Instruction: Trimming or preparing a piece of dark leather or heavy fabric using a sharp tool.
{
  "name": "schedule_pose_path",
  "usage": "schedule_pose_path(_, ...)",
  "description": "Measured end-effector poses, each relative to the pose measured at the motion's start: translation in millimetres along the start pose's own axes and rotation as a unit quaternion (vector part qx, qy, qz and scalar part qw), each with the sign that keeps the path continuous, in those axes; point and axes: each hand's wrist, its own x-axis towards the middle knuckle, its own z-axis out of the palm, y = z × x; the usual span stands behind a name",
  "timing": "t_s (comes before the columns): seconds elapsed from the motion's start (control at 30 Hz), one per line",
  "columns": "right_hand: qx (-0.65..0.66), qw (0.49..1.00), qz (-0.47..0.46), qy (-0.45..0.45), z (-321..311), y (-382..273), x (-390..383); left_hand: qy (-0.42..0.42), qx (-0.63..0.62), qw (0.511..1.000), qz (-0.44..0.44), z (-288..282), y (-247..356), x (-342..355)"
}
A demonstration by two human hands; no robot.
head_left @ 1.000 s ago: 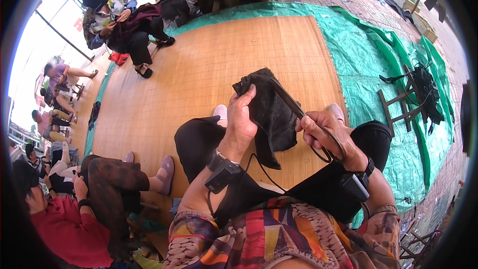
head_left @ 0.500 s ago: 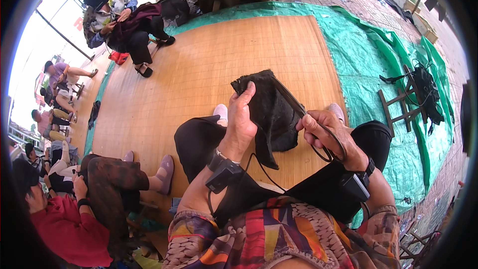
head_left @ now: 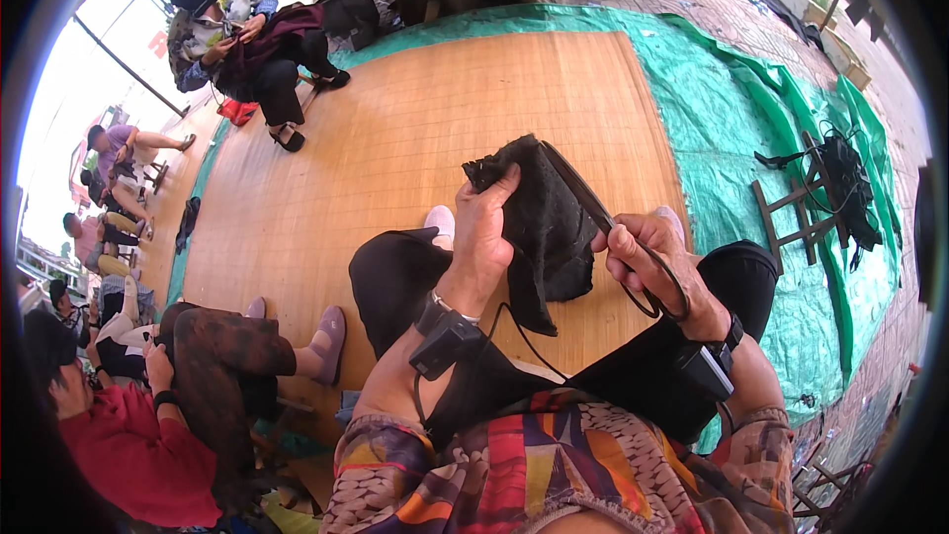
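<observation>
A piece of black cloth (head_left: 549, 247) with a ragged upper edge hangs in front of me, above my knees. My left hand (head_left: 481, 247) is closed on its upper left side, thumb on top. In my right hand (head_left: 652, 262) is a pair of dark scissors (head_left: 576, 181) with big looped handles. Their long blades point up and away, lying along the right edge of the cloth. The fingers are wrapped round the handles. How far the blades are apart, I cannot tell.
A tan woven mat (head_left: 395, 129) lies over a green tarp (head_left: 732, 119). To the right, a wooden stool (head_left: 791, 208) carries a black bag (head_left: 848, 183). A person in red (head_left: 138, 435) sits close on my left; another person (head_left: 247, 40) sits at the far left.
My left hand and the cloth's upper corner have shifted slightly to the right. The scissor blades have swung a little away from the cloth's edge and show more clearly.
</observation>
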Motion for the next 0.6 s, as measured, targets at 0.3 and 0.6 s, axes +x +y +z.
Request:
schedule_pose_path(0.3, 0.040, 0.999, -0.019, 0.026, -1.7, 2.5, 0.3, 0.046, -0.003, 0.999, 0.027, -9.2, -3.1, 1.2)
schedule_pose_path(0.6, -0.031, 0.997, 0.065, 0.003, 6.6, 6.8, 5.1, 0.005, 0.021, 0.999, 0.023, -5.4, -6.4, -0.8)
